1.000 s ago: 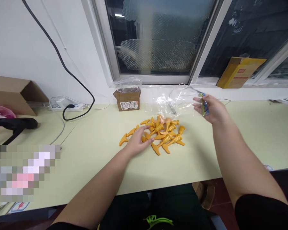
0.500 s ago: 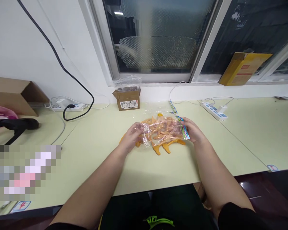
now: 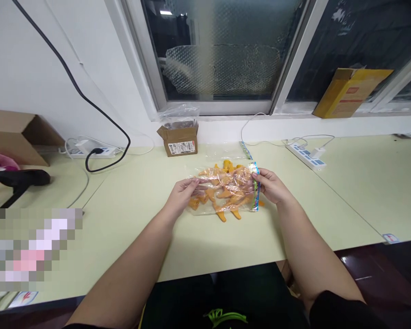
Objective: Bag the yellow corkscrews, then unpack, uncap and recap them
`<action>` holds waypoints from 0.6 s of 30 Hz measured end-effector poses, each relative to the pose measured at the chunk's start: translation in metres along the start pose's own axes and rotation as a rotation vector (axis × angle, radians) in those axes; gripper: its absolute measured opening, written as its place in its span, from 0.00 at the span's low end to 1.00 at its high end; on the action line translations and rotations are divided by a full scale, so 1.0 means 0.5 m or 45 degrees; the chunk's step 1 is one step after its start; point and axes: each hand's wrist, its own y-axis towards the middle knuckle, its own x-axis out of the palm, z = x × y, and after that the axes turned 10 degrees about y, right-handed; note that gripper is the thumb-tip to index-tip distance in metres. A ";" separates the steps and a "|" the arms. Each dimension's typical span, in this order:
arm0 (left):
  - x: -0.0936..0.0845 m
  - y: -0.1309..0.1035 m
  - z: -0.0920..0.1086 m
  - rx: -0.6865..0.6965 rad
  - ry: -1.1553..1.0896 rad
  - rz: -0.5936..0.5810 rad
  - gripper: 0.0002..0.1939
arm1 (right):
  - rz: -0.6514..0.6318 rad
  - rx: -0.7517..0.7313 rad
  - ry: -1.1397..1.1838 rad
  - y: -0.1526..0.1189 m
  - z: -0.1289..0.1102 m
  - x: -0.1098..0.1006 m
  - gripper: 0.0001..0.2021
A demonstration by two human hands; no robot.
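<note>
L hand: thumb + fingers pinching L end of clear plastic bag.
R hand: thumb on front of bag's printed header strip, fingers behind; pinching that end.
Bag: held flat-ish btwn both hands, over the pile; crinkled, shiny. Can't tell if it touches pcs.
Orange plastic pcs: heaped mid-table, mostly seen thru bag; a few curved tips stick out past near edge, one ribbed end past far edge.
2nd clear bag: flat on table just behind pile, own printed strip at R end.
Cardboard box: small, open, labelled, by wall, back-left of pile; clear plastic poking out of top.
R power strip: on table, white adapter plugged in.
Sill: yellow carton leaning on window, back right.
</note>
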 end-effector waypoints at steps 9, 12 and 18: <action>-0.015 0.003 0.004 -0.009 0.005 0.070 0.26 | 0.099 -0.112 -0.012 0.007 -0.001 -0.010 0.17; -0.017 0.006 0.004 -0.018 -0.049 0.122 0.26 | 0.032 -0.068 -0.004 0.004 0.000 -0.009 0.18; -0.025 0.017 0.006 -0.061 -0.233 0.306 0.31 | -0.306 0.110 -0.130 -0.009 -0.006 -0.006 0.24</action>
